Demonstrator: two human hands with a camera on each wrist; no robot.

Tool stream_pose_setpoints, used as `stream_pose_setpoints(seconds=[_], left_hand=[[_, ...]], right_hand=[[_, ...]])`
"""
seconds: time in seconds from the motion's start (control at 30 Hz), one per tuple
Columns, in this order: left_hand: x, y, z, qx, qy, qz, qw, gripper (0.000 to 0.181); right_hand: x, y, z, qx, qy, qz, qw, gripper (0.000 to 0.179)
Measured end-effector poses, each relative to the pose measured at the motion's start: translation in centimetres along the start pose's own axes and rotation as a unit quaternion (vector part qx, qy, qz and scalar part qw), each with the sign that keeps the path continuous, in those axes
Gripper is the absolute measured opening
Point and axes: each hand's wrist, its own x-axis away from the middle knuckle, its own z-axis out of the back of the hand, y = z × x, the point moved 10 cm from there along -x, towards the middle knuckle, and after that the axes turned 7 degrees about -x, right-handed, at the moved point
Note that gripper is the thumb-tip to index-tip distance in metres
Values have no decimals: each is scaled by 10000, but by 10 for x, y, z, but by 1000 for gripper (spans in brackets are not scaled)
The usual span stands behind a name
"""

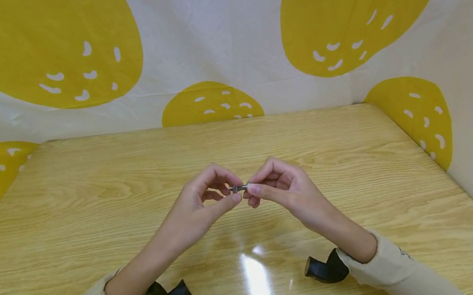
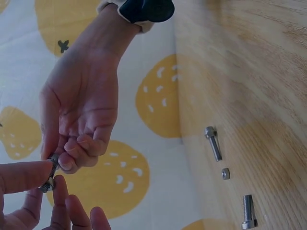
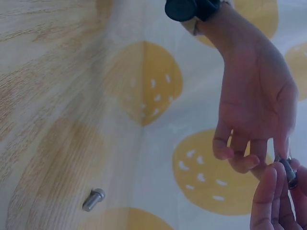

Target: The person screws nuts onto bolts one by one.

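Note:
A small steel bolt [image 1: 242,187] with a nut [image 1: 234,189] on its threaded end is held between both hands above the middle of the table. My left hand [image 1: 201,202] pinches the nut end between thumb and forefinger. From the other side, my right hand [image 1: 291,185] grips the opposite end of the bolt with thumb and fingertips, partly covering it. In the left wrist view the bolt [image 2: 51,172] runs between the two hands' fingertips. The right wrist view shows it mostly covered by fingers.
On the wood-grain table [image 1: 91,183] in the left wrist view lie a bolt [image 2: 214,143], a loose nut [image 2: 225,174] and another bolt [image 2: 248,211]. A bolt [image 3: 93,199] also lies in the right wrist view. A fruit-patterned cloth [image 1: 214,33] hangs behind the table.

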Motion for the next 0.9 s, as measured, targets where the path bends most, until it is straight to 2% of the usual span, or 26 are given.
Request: stream_pose_setpoints(seconds=[0.1,0.23,0.33,0.4,0.5,0.6,0.77,0.9], left_hand=[[1,0,0,69,-25,-52,10000,23],[1,-1,0,-87,-104,-7,9999,36],[2,-4,-3,-175,-297,191,9992,35],[2,-8,-6,-109,-432,325,9985,31],[2,-11,-7,73,-470,439,9979,29],[1,-10,-7,166,-414,336,9984,25],[2,-1,-4,130,-304,-28,9994,13],[2,2,-2,181,-239,-187,9994,17]], right_hand=[[0,0,0,-3,-18,-6,10000,9],[0,-1,-1,35,-36,10,10000,11],[1,-2,-1,72,-39,41,10000,11],[1,-2,-1,82,-36,55,9999,10],[1,-2,-1,93,-29,67,9999,9],[0,-2,-1,80,-25,78,9999,9],[0,-1,-1,92,-19,41,9999,11],[0,-2,-2,70,-67,65,9999,11]])
